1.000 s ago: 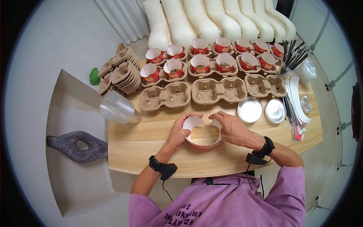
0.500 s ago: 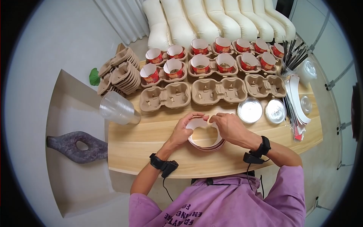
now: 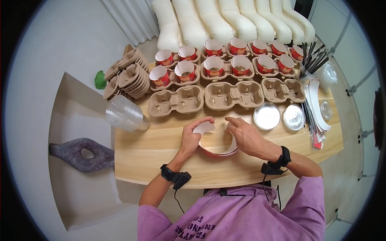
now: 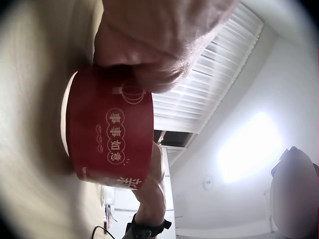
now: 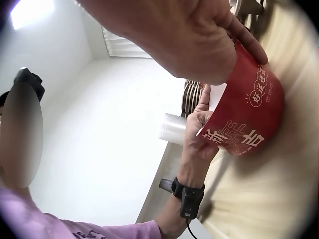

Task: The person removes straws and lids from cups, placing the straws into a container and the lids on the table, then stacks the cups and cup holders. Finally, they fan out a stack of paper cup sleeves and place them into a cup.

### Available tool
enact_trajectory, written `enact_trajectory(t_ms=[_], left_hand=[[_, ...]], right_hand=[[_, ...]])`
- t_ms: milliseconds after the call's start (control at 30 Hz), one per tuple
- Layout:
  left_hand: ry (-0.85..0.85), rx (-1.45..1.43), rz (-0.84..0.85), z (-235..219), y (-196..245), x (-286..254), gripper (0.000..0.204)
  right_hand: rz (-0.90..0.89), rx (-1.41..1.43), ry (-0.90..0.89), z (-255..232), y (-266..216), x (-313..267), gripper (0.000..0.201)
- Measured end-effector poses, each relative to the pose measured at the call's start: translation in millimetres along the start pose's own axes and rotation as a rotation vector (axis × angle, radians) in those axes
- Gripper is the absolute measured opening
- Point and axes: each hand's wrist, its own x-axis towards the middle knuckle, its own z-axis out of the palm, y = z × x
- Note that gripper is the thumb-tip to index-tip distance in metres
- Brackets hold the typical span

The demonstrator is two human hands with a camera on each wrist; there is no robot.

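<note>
A paper cup sleeve (image 3: 205, 127), white inside and red outside, is bent into an open ring over the front of the table. My left hand (image 3: 191, 137) grips its left end, thumb inside the ring. On the other side my right hand (image 3: 250, 137) holds the right end, index finger reaching toward the gap at the far side. The two ends stand apart. In the left wrist view the red sleeve (image 4: 109, 129) shows printed gold characters, its lower edge close over the wood. The right wrist view shows larger lettering on the sleeve (image 5: 249, 114).
Cardboard cup carriers (image 3: 175, 100) stand in rows beyond my hands, the back ones holding red sleeves (image 3: 214, 66). Stacked carriers (image 3: 132, 78) and nested clear cups (image 3: 124, 113) are at left. Lids (image 3: 266, 116), flat sleeves (image 3: 317, 106) and black straws (image 3: 315, 56) lie right.
Half a second ago the sleeve's ends were drawn close together at the far side; now they are spread apart again, much as one second ago. Both hands keep their hold.
</note>
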Motion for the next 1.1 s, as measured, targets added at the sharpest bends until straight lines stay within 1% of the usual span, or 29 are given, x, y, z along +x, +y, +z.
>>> enact_trajectory(t_ms=[33, 100, 167, 200, 233, 300, 333, 400, 433, 500, 533, 600, 633, 700, 733, 767, 800, 833, 900, 933, 967, 1000, 1033, 1067, 1100], left_hand=[[0.066, -0.006, -0.007, 0.2, 1.6, -2.1, 0.07], [0.106, -0.021, -0.007, -3.1, 0.3, -6.4, 0.07], [0.143, -0.036, -0.008, -6.7, 0.3, -10.1, 0.07], [0.169, -0.047, -0.018, -8.5, 1.0, -11.7, 0.07], [0.194, -0.058, -0.028, -9.5, 1.4, -12.7, 0.07], [0.213, -0.059, -0.029, -10.2, 2.6, -13.5, 0.07], [0.232, -0.059, -0.03, -11.1, 3.3, -14.4, 0.071], [0.241, -0.062, -0.028, -12.3, 4.2, -15.4, 0.071], [0.245, -0.067, -0.027, -12.4, 4.4, -15.4, 0.072], [0.248, -0.066, -0.029, -12.6, 4.3, -15.1, 0.072], [0.249, -0.066, -0.032, -12.4, 4.2, -15.0, 0.073], [0.252, -0.055, -0.029, -9.7, 4.4, -14.4, 0.073], [0.256, -0.045, -0.026, -8.3, 4.2, -14.3, 0.074], [0.234, -0.04, -0.006, -8.5, -2.3, -13.1, 0.074], [0.212, -0.035, 0.014, -7.7, -2.7, -12.8, 0.074], [0.214, -0.033, 0.014, -6.6, -2.4, -13.4, 0.074], [0.215, -0.037, 0.005, -4.8, -1.3, -14.1, 0.073], [0.215, -0.043, -0.003, -3.6, 0.0, -14.4, 0.072], [0.198, -0.048, 0.002, -8.3, -1.7, -13.9, 0.073], [0.182, -0.053, 0.006, -11.4, -2.3, -13.6, 0.075], [0.183, -0.054, 0.006, -14.1, -2.3, -13.1, 0.075], [0.136, -0.054, 0.011, -17.0, -1.8, -12.4, 0.082], [0.088, -0.054, 0.016, -19.1, -0.5, -11.9, 0.09], [0.089, -0.054, 0.017, -20.8, 1.5, -11.7, 0.09], [0.034, -0.078, 0.023, -22.1, 4.3, -11.8, 0.089]], right_hand=[[-0.004, 0.002, -0.003, 1.9, 2.6, -1.4, 0.029], [-0.24, -0.157, 0.054, 6.6, 10.4, -5.3, 0.02], [-0.268, -0.129, 0.048, 0.4, 4.7, -8.8, 0.021], [-0.292, -0.104, 0.042, -3.7, 1.8, -10.8, 0.03], [-0.292, -0.103, 0.041, -6.1, 0.2, -11.1, 0.03], [-0.353, -0.143, -0.018, -9.7, -2.5, -9.8, 0.05], [-0.358, -0.141, -0.02, -10.5, -3.1, -9.4, 0.05], [-0.48, -0.118, -0.022, -11.8, -2.5, -9.3, 0.057], [-0.482, -0.118, -0.022, -10.3, -1.1, -9.2, 0.057], [-0.545, -0.218, -0.132, -4.7, 1.7, -9.6, 0.058], [-0.544, -0.217, -0.132, -3.1, -0.6, -8.7, 0.058], [-0.408, -0.264, -0.423, 0.4, -8.8, -4.5, 0.052], [-0.407, -0.263, -0.423, 5.9, -9.6, -4.0, 0.052], [-0.536, -0.229, -0.169, 19.3, -10.5, -1.5, 0.028], [-0.538, -0.227, -0.168, 19.0, -16.1, 1.7, 0.028], [-0.511, -0.229, -0.257, 16.8, -23.5, 5.3, 0.029], [-0.483, -0.232, -0.346, 15.4, -27.1, 7.5, 0.034], [-0.484, -0.232, -0.346, 16.9, -25.0, 9.1, 0.034], [-0.515, -0.207, -0.278, 21.0, -18.3, 12.6, 0.045], [-0.516, -0.208, -0.279, 19.3, -17.4, 13.3, 0.045], [-0.509, -0.137, -0.261, 17.2, -16.9, 14.2, 0.043], [-0.503, -0.067, -0.242, 16.0, -16.6, 14.8, 0.04], [-0.504, -0.067, -0.243, 16.6, -15.6, 15.0, 0.04], [-0.509, -0.046, -0.234, 17.9, -14.0, 15.3, 0.041], [-0.513, -0.024, -0.224, 18.5, -13.3, 15.6, 0.042]])
